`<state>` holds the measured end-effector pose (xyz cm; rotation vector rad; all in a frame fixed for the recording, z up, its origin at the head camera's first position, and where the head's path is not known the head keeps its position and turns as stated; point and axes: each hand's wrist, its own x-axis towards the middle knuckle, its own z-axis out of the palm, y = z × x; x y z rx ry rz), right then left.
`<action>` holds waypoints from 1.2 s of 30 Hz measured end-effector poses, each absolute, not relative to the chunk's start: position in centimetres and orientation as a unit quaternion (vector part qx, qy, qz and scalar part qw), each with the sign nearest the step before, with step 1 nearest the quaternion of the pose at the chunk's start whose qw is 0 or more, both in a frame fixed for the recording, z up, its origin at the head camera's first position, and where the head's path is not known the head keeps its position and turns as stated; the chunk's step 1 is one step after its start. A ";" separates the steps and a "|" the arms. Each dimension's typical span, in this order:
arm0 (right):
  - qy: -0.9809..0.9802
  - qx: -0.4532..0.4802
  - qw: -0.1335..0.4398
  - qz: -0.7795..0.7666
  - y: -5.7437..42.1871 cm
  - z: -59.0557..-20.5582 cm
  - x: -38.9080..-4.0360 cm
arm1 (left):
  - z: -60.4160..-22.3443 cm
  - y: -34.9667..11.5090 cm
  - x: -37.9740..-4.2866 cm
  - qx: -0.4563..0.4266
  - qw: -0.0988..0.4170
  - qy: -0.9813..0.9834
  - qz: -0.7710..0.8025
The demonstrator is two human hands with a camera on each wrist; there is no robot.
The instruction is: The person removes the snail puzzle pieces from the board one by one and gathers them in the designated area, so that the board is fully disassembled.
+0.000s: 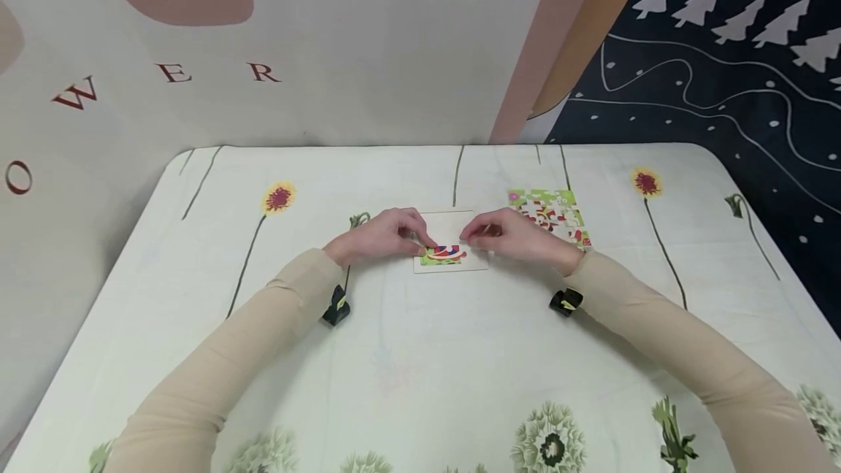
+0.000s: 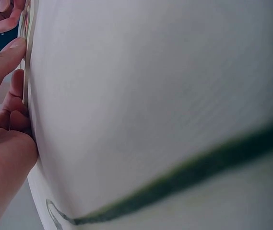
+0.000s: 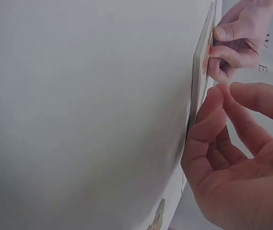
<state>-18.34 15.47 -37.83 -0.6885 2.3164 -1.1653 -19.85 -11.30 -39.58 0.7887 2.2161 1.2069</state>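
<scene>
A white puzzle board lies flat on the table, with a partly assembled picture in green, red, blue and white along its lower part. At the board's left side my left hand touches the assembled pieces with the tips of its thumb and index finger. My right hand is over the board's right edge, thumb and fingertips drawn close together. I cannot tell whether a small piece is hidden between them. In the right wrist view, the board shows edge-on beside both hands.
Right behind my right hand lies a patch of loose, colourful puzzle pieces, partly covered by that hand. The white tablecloth has printed flowers and stems. A pale wall hanging stands behind the table, a dark one with trees at the right.
</scene>
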 end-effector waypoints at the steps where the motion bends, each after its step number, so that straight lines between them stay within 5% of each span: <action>1: 0.840 -0.250 0.232 -0.421 15.4 -37.8 -18.3 | -39.6 -11.3 -19.9 0.289 0.247 0.813 0.440; 36: 0.827 -0.275 0.228 -0.434 13.8 -38.0 -18.4 | -39.3 -11.0 -19.7 0.281 0.256 0.814 0.439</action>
